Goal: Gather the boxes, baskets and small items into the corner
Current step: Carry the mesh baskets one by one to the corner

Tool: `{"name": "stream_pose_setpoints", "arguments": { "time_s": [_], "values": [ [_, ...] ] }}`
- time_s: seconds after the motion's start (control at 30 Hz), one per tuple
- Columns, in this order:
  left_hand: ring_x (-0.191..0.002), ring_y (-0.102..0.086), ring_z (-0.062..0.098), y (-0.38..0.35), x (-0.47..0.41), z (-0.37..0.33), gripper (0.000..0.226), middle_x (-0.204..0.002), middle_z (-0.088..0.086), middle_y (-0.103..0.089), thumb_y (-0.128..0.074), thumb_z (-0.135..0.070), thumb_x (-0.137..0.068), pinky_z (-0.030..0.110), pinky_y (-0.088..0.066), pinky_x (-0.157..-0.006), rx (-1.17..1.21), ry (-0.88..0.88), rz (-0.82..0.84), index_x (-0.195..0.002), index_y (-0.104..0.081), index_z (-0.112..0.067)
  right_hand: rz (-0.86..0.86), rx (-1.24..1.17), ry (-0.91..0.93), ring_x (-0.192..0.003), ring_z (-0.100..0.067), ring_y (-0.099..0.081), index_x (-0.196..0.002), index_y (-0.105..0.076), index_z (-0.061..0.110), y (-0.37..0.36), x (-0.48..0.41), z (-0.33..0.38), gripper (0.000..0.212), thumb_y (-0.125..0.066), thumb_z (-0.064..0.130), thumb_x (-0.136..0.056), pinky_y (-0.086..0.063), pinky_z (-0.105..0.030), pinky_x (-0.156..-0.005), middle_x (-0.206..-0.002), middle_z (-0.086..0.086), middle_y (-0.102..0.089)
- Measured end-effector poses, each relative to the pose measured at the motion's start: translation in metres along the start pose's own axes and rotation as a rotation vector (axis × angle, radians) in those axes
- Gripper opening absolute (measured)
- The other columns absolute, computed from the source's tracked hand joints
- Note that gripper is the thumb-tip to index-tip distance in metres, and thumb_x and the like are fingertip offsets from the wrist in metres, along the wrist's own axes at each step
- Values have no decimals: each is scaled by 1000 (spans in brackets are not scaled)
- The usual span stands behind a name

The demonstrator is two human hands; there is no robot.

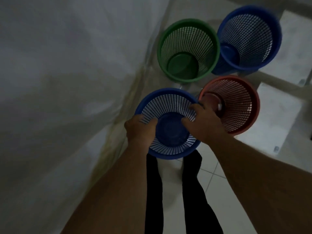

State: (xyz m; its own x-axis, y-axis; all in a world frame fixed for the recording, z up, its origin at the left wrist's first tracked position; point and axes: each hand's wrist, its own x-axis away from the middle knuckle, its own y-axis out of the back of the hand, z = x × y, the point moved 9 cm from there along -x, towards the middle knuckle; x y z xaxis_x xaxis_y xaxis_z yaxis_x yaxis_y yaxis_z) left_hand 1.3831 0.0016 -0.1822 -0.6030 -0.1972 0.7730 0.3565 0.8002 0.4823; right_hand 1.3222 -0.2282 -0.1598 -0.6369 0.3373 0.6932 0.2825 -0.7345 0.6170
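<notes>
Directly below me is a blue mesh basket (168, 105), and both hands are on it. My left hand (140, 130) grips its near-left rim, fingers curled over into the mesh. My right hand (202, 122) grips the right rim, fingers reaching inside. Beyond it stand a green basket (188, 48), a taller blue basket (249, 36) and a red basket (236, 105), grouped close together by the wall. A small white item (219, 106) lies inside the red basket.
A white wall (67, 73) runs along the left, with a plastic sheet (128, 115) at its foot. The floor (211, 176) is tiled. My dark-trousered legs (154, 191) stand below the held basket. A pale marbled surface (278, 115) lies to the right.
</notes>
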Motion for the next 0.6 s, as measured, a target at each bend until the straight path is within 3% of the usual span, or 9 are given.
{"name": "stream_pose_setpoints", "arguments": {
  "time_s": [0.13,0.3,0.47,0.6],
  "values": [
    [-99,-61,20,-3,-18,10,53,-128,1,-51,-76,-43,-75,37,-57,-83,38,39,-30,-120,-60,-22,46,-45,22,-134,-31,-39,-142,-44,25,-10,-19,1,60,-60,45,-88,-39,-43,-107,-152,-4,-30],
    [-92,-62,20,-8,-33,18,47,-128,7,-48,-77,-47,-70,26,-52,-57,28,63,-53,-107,-61,-23,103,-7,55,-141,-29,-29,-148,-39,23,-17,-35,6,64,-59,44,-91,-29,-40,-112,-157,-6,-23],
    [-88,-57,12,-17,-45,14,46,-127,3,-41,-76,-44,-74,22,-47,-55,18,53,-7,-111,-61,-22,114,5,44,-142,-31,-27,-148,-38,25,-24,-50,4,66,-60,45,-90,-28,-41,-112,-159,-4,-20],
    [-85,-62,11,-22,-57,8,43,-120,5,-54,-79,-38,-74,22,-50,-55,30,29,37,-109,-63,-19,151,9,28,-143,-32,-24,-150,-35,26,-31,-62,-1,68,-60,45,-89,-27,-42,-113,-161,-4,-14]
  ]
}}
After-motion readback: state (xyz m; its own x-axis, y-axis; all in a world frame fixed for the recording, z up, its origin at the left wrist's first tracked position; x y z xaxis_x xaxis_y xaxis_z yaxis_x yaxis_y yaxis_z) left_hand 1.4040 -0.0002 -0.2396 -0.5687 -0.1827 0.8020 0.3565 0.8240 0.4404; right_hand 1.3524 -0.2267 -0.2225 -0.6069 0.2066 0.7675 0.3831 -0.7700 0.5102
